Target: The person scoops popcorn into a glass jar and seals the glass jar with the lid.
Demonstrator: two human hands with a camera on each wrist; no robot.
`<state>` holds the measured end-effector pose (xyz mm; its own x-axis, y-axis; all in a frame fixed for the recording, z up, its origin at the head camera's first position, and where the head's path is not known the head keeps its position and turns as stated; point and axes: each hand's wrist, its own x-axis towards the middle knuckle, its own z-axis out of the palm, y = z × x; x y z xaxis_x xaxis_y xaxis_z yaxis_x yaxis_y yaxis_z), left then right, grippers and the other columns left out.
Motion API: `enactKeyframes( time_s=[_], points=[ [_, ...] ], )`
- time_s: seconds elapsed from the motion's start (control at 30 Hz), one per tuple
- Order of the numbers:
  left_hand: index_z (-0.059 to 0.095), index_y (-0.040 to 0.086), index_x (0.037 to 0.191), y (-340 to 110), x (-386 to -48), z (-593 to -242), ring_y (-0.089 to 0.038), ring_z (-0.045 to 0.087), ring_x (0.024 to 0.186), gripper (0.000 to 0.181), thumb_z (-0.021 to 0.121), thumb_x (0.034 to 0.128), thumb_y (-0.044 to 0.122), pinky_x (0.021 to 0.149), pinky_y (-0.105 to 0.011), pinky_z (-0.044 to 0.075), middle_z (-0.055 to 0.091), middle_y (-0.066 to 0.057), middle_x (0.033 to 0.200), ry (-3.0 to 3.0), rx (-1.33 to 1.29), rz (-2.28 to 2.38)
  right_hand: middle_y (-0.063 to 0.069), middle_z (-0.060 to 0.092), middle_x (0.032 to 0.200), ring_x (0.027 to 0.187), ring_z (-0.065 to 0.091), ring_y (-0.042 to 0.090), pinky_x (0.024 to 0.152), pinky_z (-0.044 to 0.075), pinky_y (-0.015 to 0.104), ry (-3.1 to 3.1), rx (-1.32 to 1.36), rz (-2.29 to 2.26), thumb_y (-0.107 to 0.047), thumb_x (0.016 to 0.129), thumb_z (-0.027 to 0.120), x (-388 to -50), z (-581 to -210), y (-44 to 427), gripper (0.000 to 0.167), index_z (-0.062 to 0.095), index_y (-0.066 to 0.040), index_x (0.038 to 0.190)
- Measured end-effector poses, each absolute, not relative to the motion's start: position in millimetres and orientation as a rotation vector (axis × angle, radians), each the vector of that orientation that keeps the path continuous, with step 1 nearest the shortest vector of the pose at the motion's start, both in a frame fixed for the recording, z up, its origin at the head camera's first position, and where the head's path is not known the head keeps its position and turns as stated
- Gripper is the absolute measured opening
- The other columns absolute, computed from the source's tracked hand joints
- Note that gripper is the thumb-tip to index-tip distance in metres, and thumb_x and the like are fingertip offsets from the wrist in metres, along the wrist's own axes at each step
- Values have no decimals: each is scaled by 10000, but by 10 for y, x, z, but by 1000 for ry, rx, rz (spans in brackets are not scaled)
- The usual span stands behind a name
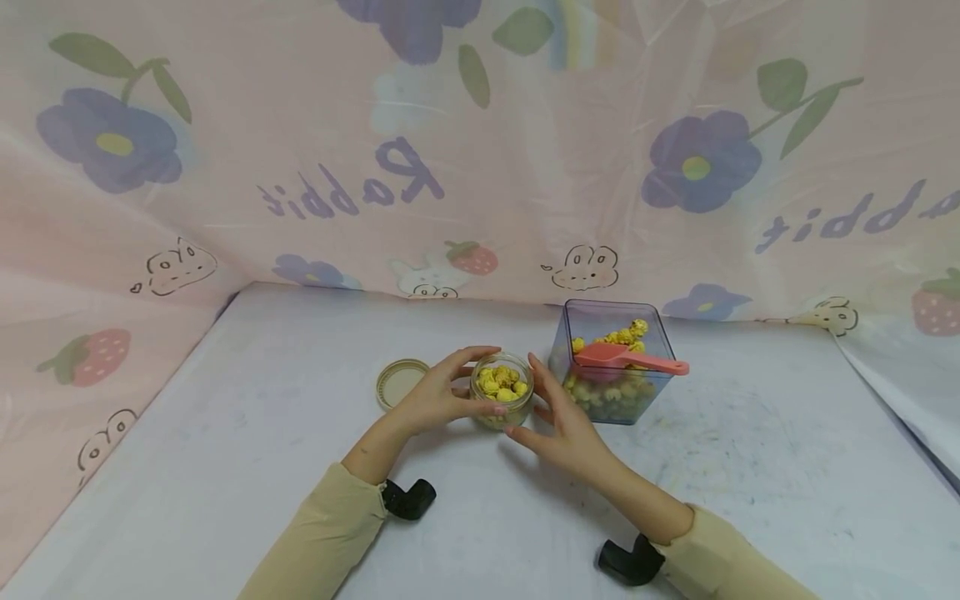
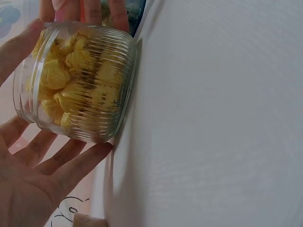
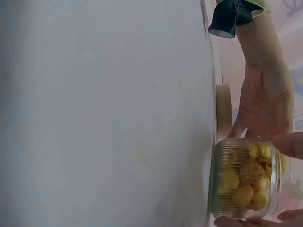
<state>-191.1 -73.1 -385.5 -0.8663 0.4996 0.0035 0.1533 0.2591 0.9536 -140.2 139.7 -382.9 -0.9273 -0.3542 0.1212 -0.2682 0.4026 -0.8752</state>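
A clear ribbed glass jar (image 1: pixel 504 412) filled with yellow popcorn (image 2: pixel 75 85) stands upright and lidless on the white table. On its left side my left hand (image 1: pixel 440 395) curls round it, thumb by the near rim and fingers spread along the wall. My right hand (image 1: pixel 572 427) cups the jar from the other side, its thumb (image 3: pixel 289 144) near the front of the glass. Beyond the left hand lies a round gold-rimmed lid (image 1: pixel 402 383). The right wrist view shows the jar's base at table level, with the left palm behind it.
A clear bluish square container (image 1: pixel 622 408) of popcorn stands behind my right hand. Across its top lies a pink scoop (image 1: pixel 637 359), its handle sticking out over the right rim. A pink printed curtain (image 1: pixel 525 167) borders the table at the back and sides.
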Motion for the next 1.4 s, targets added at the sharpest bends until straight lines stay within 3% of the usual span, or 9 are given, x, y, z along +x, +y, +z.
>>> enactKeyframes(
  time_s=[0.4,0.9,1.17,1.4],
  points=[
    [425,160,1438,-711,-1936,-3837,-330,389,1347,778,818,766,165,1035,-429,443,386,-18,1488,2253,625,1641,287,409,1391,1259,460,473,983,456,528,2542,-524,-1638,-38,818,739,-1531,-3822,1394,744,325,16,1433],
    [417,158,1442,-720,-1928,-3843,-328,375,1356,773,808,775,144,1033,-433,444,369,-34,1494,2220,645,1662,233,429,1422,1312,434,419,1039,403,531,2407,-442,-1702,-65,800,770,-1599,-3825,1408,767,340,-71,1434],
    [391,176,1467,-747,-1911,-3869,-330,380,1363,709,741,851,223,1078,-452,394,376,-23,1506,2255,651,1633,226,435,1415,1317,431,410,1042,406,517,2383,-429,-1715,-64,795,775,-1586,-3819,1397,780,337,-78,1440],
    [376,111,1468,-812,-1883,-3847,-332,399,1359,676,689,892,275,1118,-490,329,428,-132,1474,2376,706,1595,232,448,1403,1301,448,417,1029,417,514,2415,-399,-1686,-96,795,782,-1584,-3813,1395,777,346,-88,1438]
  ],
)
